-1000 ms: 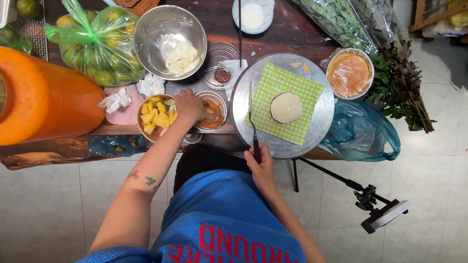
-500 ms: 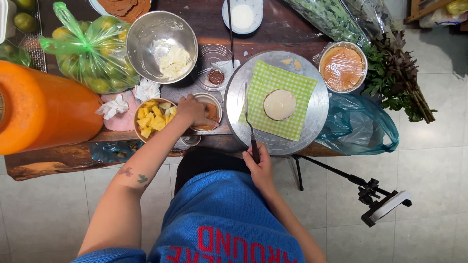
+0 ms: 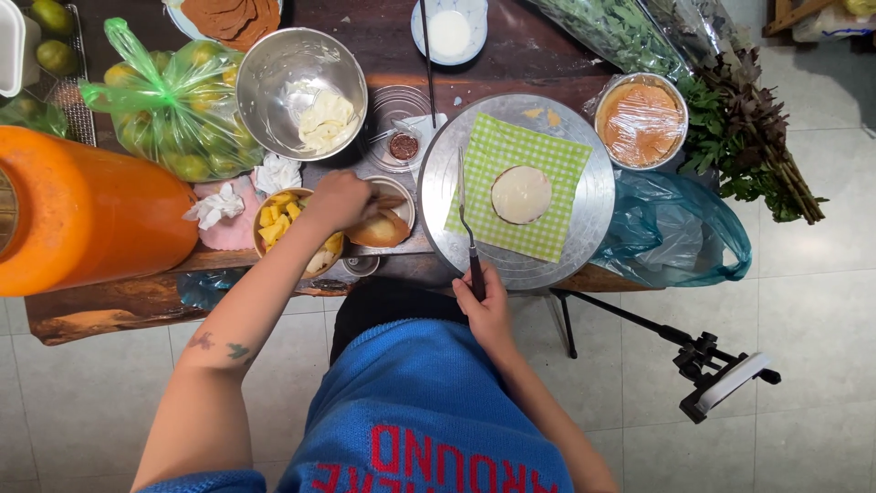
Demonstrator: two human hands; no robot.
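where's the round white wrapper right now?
Head view, right of centre: the round white wrapper lies flat on the green checked cloth atop the round metal tray, just right of the knife held in the right hand.

Our left hand (image 3: 336, 199) hides what it takes from the small bowl (image 3: 381, 228); the orange jug (image 3: 82, 219) runs off-frame.

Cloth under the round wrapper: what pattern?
Green-and-white check cloth, under the wrapper; head view.
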